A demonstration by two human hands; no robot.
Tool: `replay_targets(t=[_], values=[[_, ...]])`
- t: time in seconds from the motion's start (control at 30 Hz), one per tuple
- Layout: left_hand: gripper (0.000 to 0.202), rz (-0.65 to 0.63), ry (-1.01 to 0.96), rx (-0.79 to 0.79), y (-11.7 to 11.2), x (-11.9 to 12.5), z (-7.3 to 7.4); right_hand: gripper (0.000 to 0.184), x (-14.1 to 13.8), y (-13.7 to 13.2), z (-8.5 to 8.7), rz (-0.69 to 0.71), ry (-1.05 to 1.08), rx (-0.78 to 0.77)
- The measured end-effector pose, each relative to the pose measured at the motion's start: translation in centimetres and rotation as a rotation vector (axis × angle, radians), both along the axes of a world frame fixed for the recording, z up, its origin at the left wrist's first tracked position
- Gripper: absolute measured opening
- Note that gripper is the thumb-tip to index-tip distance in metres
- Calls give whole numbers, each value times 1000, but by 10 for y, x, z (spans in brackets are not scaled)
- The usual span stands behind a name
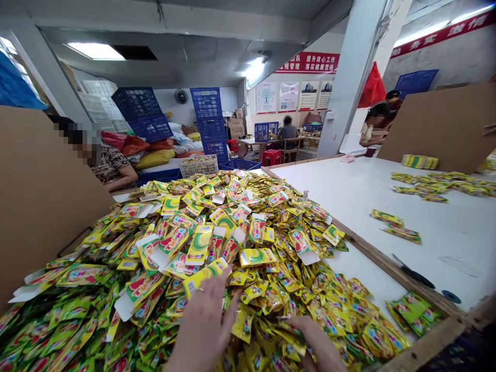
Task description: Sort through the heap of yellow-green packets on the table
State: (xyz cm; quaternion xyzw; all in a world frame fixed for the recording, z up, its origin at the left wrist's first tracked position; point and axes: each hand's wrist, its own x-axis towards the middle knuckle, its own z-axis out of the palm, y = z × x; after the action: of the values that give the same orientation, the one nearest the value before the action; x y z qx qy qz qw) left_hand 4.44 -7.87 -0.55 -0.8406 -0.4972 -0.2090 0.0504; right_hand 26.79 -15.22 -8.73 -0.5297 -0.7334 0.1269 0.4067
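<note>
Resting on a yellow carton [202, 277]: left hand [205, 312], carton at its fingertips; can't tell if it's gripping. Right hand [320, 341], right of that, sits among yellow sachets [243, 323]; can't tell if it's pinching any. I'd use light pressure, avoid crushing. Carton's near edge hidden; both hands cut off below.

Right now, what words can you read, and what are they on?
"提升攻心工作": red banner on the back wall, top line
"程管理 落实健康营销": same banner, lower line
"务实 激情": red banner at upper right
Too blurred or small: colourful lettering on the boxes and packets; print on the wall posters.
</note>
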Motion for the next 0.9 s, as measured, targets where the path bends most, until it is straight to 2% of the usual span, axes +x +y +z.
replay_targets(t=[0.07,0.13,0.2,0.27,0.3,0.37,0.47,0.53,0.63,0.7,0.8,0.9], values=[[51,106,220,30,21,-10,10,37,12,0,-24,-107,-374,215],[61,189,408,-34,38,-11,10,33,16,3,-47,-179,-632,363],[67,253,492,-89,49,-4,5,27,14,8,-60,-201,-732,433],[61,297,467,-93,54,2,4,26,14,11,-58,-176,-717,456],[55,305,427,-96,55,2,5,28,15,12,-51,-148,-668,429],[44,285,299,-128,52,-1,11,32,21,11,-28,-79,-463,280],[40,124,-18,-228,36,-14,17,27,32,10,16,-52,38,-33],[41,37,-228,-303,24,-20,15,25,33,14,43,-44,395,-170],[39,62,-376,-359,16,-20,3,27,16,27,72,56,777,-299],[40,112,-450,-343,21,-20,-5,26,0,36,84,133,872,-327],[47,153,-666,-306,30,-20,-11,28,-18,46,95,192,946,-364],[54,89,-875,-436,22,-15,-7,31,-24,47,110,271,1020,-390]])
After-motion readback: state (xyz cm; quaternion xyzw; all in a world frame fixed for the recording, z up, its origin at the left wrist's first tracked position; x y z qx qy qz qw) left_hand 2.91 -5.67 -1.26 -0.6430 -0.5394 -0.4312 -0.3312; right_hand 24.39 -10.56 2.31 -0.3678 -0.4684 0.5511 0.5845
